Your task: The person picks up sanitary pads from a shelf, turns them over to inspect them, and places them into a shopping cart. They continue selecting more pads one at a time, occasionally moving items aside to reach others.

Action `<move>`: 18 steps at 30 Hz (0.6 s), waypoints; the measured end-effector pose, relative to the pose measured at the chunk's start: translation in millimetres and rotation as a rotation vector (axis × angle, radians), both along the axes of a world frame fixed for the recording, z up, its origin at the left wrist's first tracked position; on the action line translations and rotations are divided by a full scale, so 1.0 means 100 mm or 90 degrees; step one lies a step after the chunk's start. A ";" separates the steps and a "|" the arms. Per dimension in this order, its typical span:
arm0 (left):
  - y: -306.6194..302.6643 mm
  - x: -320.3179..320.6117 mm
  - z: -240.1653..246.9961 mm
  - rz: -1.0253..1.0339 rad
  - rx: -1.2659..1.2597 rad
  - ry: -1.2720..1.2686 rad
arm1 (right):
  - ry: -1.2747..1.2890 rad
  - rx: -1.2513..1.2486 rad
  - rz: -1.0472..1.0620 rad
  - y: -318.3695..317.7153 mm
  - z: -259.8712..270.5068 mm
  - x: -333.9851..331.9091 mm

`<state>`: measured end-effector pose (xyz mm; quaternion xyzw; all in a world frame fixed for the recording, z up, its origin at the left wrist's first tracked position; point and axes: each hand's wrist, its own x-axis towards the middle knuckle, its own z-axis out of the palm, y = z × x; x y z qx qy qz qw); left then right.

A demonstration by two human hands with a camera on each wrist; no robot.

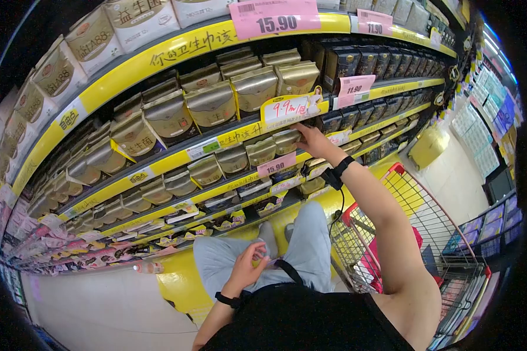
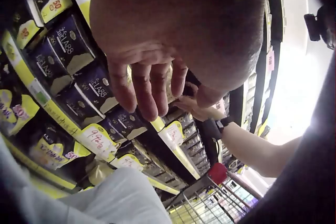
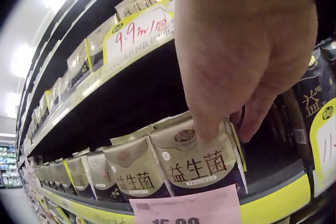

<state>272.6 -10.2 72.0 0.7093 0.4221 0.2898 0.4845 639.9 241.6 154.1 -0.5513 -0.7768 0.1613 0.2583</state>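
On a lower shelf, my right hand [image 1: 315, 142] reaches to the end of a row of gold packs of sanitary pads. In the right wrist view the right hand [image 3: 236, 61] pinches the upper right corner of the end gold pack [image 3: 195, 158], with a digit on its front and other fingers behind its right edge. The pack stands upright beside another gold pack [image 3: 130, 169]. My left hand [image 1: 247, 268] is over my lap. Seen from the left wrist, the left hand [image 2: 168, 40] has loosely bent fingers and nothing in its grasp.
A pink price tag [image 1: 277, 165] hangs from the shelf edge under the packs. Above them juts a handwritten 9.9 sign [image 1: 290, 109]. A wire shopping cart [image 1: 418, 193] stands to my right. A bottle [image 1: 149, 268] lies on the floor at left.
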 end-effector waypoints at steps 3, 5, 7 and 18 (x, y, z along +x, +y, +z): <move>0.02 0.02 0.05 -0.016 -0.001 0.003 | 0.056 0.036 -0.003 -0.23 0.07 0.03; 0.02 0.03 0.03 -0.009 -0.008 -0.007 | 0.136 -0.039 -0.005 -0.36 0.05 0.12; 0.01 0.04 -0.04 0.002 -0.035 -0.026 | 0.410 -0.234 -0.059 -0.71 0.16 0.18; 0.16 0.31 -0.12 -0.147 0.000 0.058 | 1.069 -0.303 -0.205 -2.12 0.21 1.72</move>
